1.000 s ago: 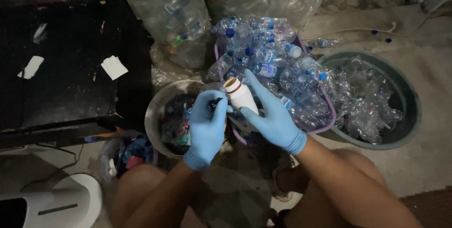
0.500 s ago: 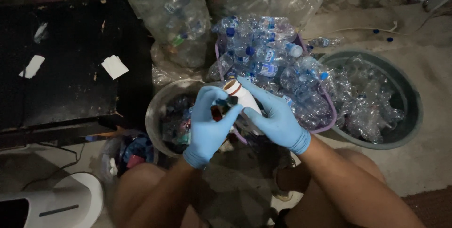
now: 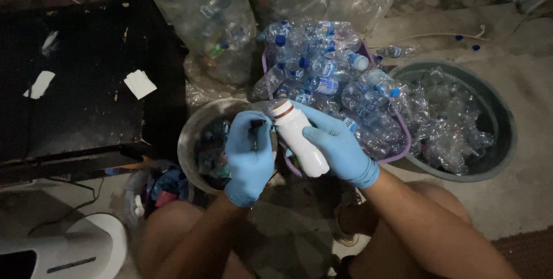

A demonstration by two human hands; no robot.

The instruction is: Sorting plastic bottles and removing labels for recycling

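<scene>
From the head camera, the person sits low over a rough, stained concrete floor (image 3: 518,210), bare knees at the bottom of the frame, in dim light. The right hand (image 3: 340,146), in a blue glove, is wrapped around a small white bottle (image 3: 299,139), which tilts with its brown-ringed neck toward 11 o'clock, at the centre of the view. The left hand (image 3: 249,158), also gloved in blue, is curled closed just beside the bottle's neck, pinching a small dark object (image 3: 256,124) that is too small to identify.

Under the left hand sits a round metal basin (image 3: 193,140) with dark scraps in it. At 12 to 1 o'clock a purple basket (image 3: 403,140) is heaped with clear plastic bottles with blue caps. At 3 o'clock a wide grey tub (image 3: 501,140) holds crushed clear bottles. Clear sacks of bottles (image 3: 207,19) lean at 12 o'clock. A black desk (image 3: 86,83) with white paper scraps (image 3: 140,83) fills 10 o'clock, and a white appliance (image 3: 86,250) stands at 8 o'clock.
</scene>
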